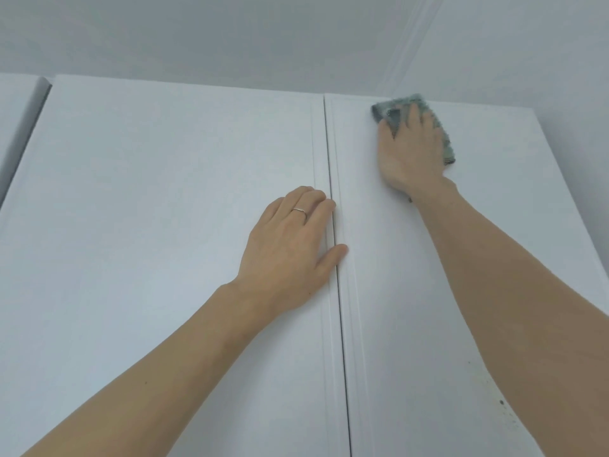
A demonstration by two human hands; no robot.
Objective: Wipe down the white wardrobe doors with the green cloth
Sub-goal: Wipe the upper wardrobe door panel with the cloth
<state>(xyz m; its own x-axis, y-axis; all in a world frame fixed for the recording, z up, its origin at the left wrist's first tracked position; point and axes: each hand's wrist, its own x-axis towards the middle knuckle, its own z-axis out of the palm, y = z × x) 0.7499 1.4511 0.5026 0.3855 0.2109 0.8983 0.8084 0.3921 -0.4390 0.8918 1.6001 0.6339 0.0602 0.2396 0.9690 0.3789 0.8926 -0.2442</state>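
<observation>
Two white wardrobe doors fill the view, the left door and the right door, split by a dark vertical gap. My right hand presses the folded green cloth flat against the right door near its top left corner; the cloth shows above and to the right of the fingers. My left hand lies on the left door at its right edge. Its fingertips curl into the gap and the thumb rests on the right door's edge. It wears a ring.
The white ceiling starts right above the doors. A white side wall stands to the right of the wardrobe. Another wardrobe panel shows at the far left. Dark specks mark the right door low down.
</observation>
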